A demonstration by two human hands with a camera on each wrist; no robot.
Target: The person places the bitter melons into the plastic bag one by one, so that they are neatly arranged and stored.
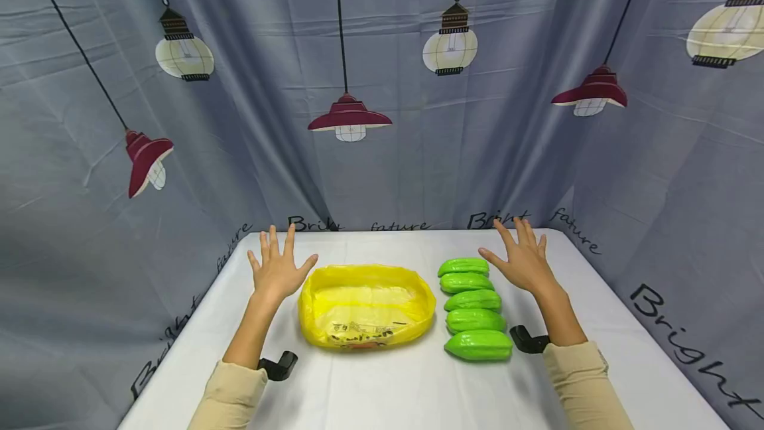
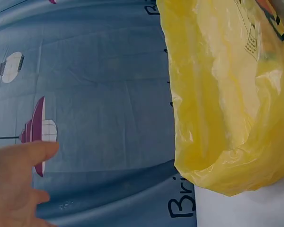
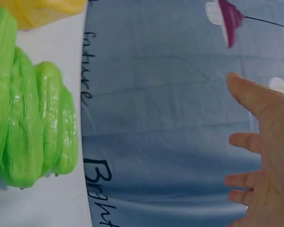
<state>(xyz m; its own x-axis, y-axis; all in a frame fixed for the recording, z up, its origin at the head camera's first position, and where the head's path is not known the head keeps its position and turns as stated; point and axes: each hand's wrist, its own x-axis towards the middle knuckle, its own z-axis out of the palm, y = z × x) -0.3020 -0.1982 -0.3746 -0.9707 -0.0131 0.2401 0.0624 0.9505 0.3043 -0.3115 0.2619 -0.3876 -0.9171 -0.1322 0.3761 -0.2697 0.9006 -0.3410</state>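
My left hand (image 1: 278,275), fingers spread, is raised at the left side of a yellow plastic bag (image 1: 425,314). The bag lies with its mouth wide and its rim turned out, forming a shallow basin; printing shows on its floor. To its right, several bright green ridged vegetables, like bitter melons (image 1: 478,345), lie in a column from near to far. My right hand (image 1: 525,264) is raised beyond their right ends with its fingers spread. Neither hand holds anything. In the right wrist view the green vegetables (image 3: 23,132) sit well apart from the fingers.
A white-covered table (image 1: 382,390) bears everything. Grey-blue curtains (image 1: 406,171) printed with lamps and lettering enclose its back and both sides. A black wrist mount (image 1: 279,366) sits on the left forearm, another black mount (image 1: 528,340) on the right.
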